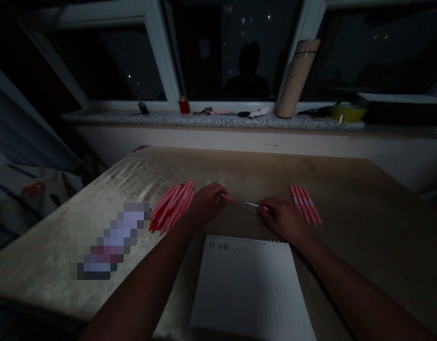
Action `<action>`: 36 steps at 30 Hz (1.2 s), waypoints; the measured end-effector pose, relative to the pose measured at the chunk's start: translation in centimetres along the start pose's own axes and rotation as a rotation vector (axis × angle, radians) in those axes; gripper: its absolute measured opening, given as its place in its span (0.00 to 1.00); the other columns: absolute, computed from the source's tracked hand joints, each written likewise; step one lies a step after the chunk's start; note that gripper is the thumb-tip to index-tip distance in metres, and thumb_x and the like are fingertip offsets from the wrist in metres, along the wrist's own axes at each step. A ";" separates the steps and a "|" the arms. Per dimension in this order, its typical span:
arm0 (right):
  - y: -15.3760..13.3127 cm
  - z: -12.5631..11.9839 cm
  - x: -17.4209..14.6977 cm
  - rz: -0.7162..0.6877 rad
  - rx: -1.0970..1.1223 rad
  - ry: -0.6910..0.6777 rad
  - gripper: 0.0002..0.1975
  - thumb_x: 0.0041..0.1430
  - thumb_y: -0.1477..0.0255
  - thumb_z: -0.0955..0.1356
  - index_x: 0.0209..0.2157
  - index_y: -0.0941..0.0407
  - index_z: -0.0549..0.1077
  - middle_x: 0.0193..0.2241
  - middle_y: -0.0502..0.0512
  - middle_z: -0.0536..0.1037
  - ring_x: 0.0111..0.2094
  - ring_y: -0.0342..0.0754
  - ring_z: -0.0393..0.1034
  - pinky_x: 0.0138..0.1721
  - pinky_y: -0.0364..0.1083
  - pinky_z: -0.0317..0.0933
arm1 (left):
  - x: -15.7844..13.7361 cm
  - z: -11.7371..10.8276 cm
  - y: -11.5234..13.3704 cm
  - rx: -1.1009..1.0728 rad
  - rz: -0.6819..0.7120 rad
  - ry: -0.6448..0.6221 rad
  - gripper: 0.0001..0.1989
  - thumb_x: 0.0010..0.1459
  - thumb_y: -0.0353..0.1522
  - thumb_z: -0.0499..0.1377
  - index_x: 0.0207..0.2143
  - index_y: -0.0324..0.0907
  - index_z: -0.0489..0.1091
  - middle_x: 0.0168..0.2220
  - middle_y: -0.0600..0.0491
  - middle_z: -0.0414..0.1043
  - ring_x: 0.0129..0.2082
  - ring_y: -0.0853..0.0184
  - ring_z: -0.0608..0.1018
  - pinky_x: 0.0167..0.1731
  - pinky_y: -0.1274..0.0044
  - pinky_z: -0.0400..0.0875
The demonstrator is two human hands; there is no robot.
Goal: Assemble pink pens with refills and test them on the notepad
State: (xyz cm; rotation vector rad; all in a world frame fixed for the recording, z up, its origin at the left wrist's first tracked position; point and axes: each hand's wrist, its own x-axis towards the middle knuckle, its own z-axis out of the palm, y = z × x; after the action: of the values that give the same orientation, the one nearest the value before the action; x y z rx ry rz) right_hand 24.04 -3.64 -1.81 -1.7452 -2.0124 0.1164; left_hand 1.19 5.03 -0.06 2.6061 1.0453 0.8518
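My left hand (212,200) is closed around a slim pink pen (228,198), whose end points to the right. Across a small gap, my right hand (280,215) rests low over the table, its fingers pinching a thin, pale, pointed piece (251,204). Whether this is a pen refill or a blade I cannot tell. Left of my left hand lies a loose pile of pink pens (174,203) with red among them. Several more pink pens (305,203) lie side by side just beyond my right hand.
A spiral notebook (252,289) with scribbles at its top lies in front of me on the table (240,166). A blurred-out object (115,241) is at the left. On the windowsill stand a tall brown tube (298,78), a red jar (184,105) and yellow tape (348,113).
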 end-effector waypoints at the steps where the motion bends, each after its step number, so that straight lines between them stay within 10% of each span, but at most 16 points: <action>1: 0.0 0.0 0.0 -0.002 -0.002 0.002 0.09 0.58 0.69 0.61 0.35 0.55 0.73 0.32 0.54 0.75 0.34 0.48 0.69 0.34 0.44 0.58 | 0.0 -0.1 0.1 -0.014 -0.002 0.014 0.06 0.50 0.26 0.53 0.32 0.39 0.68 0.30 0.53 0.69 0.30 0.69 0.70 0.31 0.78 0.62; 11: 0.1 -0.1 0.0 -0.008 0.008 -0.012 0.10 0.58 0.70 0.61 0.35 0.55 0.73 0.33 0.55 0.74 0.34 0.47 0.69 0.34 0.44 0.58 | -0.1 1.3 -0.1 0.034 -0.240 0.053 0.08 0.53 0.28 0.52 0.35 0.40 0.68 0.30 0.53 0.71 0.30 0.68 0.71 0.31 0.77 0.63; 24: -0.2 0.1 0.0 -0.040 0.042 -0.041 0.10 0.58 0.69 0.61 0.35 0.54 0.73 0.34 0.56 0.74 0.34 0.48 0.69 0.36 0.45 0.59 | -0.4 2.7 0.8 0.189 0.051 -0.126 0.11 0.58 0.32 0.53 0.42 0.47 0.70 0.52 0.50 0.62 0.52 0.60 0.62 0.49 0.64 0.57; 36: -0.2 0.1 0.0 -0.057 0.034 -0.044 0.10 0.59 0.69 0.61 0.35 0.54 0.73 0.33 0.55 0.74 0.35 0.48 0.69 0.37 0.45 0.59 | -0.2 2.7 1.3 0.228 0.060 -0.172 0.13 0.61 0.30 0.47 0.47 0.39 0.65 0.48 0.47 0.65 0.50 0.62 0.64 0.48 0.68 0.58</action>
State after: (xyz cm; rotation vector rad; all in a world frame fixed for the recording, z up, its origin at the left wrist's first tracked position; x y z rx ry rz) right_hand 23.78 -3.67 -1.79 -1.6763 -2.0778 0.1708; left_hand 3.38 4.03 -1.88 2.8509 1.0771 0.5344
